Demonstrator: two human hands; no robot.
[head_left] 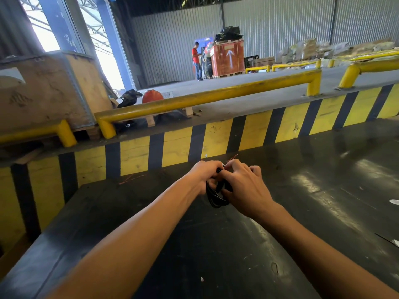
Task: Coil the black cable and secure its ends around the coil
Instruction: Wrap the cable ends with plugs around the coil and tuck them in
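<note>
A small bundle of black cable (216, 198) hangs between my two hands above a dark table (216, 255). My left hand (201, 175) grips the coil from the left, fingers curled around its upper part. My right hand (244, 186) closes on it from the right, thumb and fingers pinching near the top. Several loops droop below my fingers. The cable's ends are hidden inside my hands.
A yellow-and-black striped wall (194, 143) rises behind the table, topped by yellow guard rails (205, 98). A wooden crate (43, 91) stands at left, an orange hard hat (152, 96) beside it. A person in a red shirt (196, 61) stands far back by a red crate (228, 57).
</note>
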